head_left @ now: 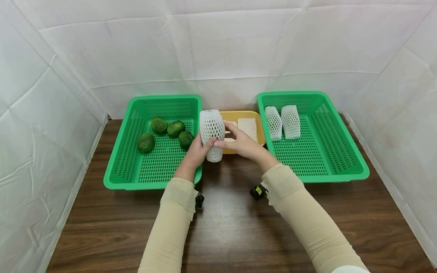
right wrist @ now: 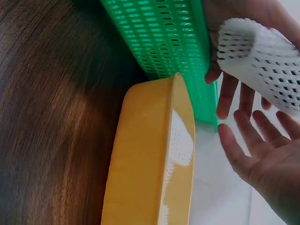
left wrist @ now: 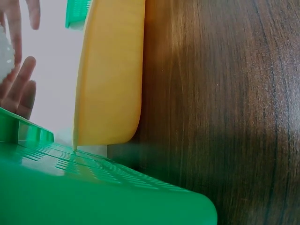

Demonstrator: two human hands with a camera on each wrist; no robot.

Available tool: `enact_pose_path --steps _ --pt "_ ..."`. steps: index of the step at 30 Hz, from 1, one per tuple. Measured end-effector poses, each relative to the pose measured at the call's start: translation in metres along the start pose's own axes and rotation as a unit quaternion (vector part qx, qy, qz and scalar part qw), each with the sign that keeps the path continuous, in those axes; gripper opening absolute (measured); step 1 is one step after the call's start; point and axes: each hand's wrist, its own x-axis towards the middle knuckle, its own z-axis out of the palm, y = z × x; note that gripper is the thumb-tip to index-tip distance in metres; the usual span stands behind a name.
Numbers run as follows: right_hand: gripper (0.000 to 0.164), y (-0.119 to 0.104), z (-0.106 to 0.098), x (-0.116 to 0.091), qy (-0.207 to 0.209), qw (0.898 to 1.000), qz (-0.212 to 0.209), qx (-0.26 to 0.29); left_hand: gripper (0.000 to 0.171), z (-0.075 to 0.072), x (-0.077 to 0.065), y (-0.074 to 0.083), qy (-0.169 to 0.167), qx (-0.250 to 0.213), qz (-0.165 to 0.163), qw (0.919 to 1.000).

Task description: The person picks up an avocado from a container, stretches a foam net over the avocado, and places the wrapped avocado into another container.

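White sheeting (head_left: 225, 49) backs the table (head_left: 225, 231); the left hand (head_left: 197, 150) grips a net sleeve (head_left: 211, 127), the right hand (head_left: 245, 143), fingers parted, at its right; a nearer yellow label (head_left: 258, 190) is unreadable.

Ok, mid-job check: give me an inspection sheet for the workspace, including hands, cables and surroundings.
Surface: dark wood-grain table.
Job's things: four green fruits visible in the left green basket; two white foam nets in the right green basket; more nets in the yellow basket between.
Clutter: nothing seen.
Left hand: holds a foam net; contents cannot be told.
Right hand: thumb and fingers at that net's edge; grip unclear.
Cables: nothing seen.
Surroundings: creased white sheeting behind and at both sides.
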Motion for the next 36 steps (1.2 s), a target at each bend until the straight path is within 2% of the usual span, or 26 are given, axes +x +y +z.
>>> enact_pose_path --steps 7,11,13,16,20,22,36 --pt "0.075 0.001 0.002 0.003 0.013 0.999 -0.016 0.026 0.112 -0.002 0.012 -0.031 -0.009 -0.008 0.008 0.9999" --pt "0.077 0.001 0.001 0.002 0.020 1.000 -0.009 0.010 0.111 -0.003 0.012 -0.036 -0.005 -0.022 0.025 0.9994" --pt "0.076 0.003 0.000 0.002 0.017 1.000 -0.005 -0.004 0.111 -0.003 0.012 -0.036 0.007 -0.023 0.037 0.9990" --pt "0.076 0.006 0.001 0.002 0.003 1.000 -0.004 -0.029 0.100 -0.004 0.012 -0.036 0.018 -0.031 0.048 0.9982" --pt "0.076 0.009 0.002 0.002 -0.010 0.999 -0.002 -0.045 0.062 -0.005 0.012 -0.033 0.028 -0.043 0.036 0.9980" --pt "0.076 0.010 0.002 0.002 -0.010 0.999 -0.001 -0.049 0.048 -0.005 0.012 -0.031 0.033 -0.044 0.022 0.9982" --pt "0.080 0.009 0.009 0.001 0.010 0.998 0.038 -0.049 0.039 -0.005 0.014 -0.031 0.081 0.020 -0.019 0.9964"
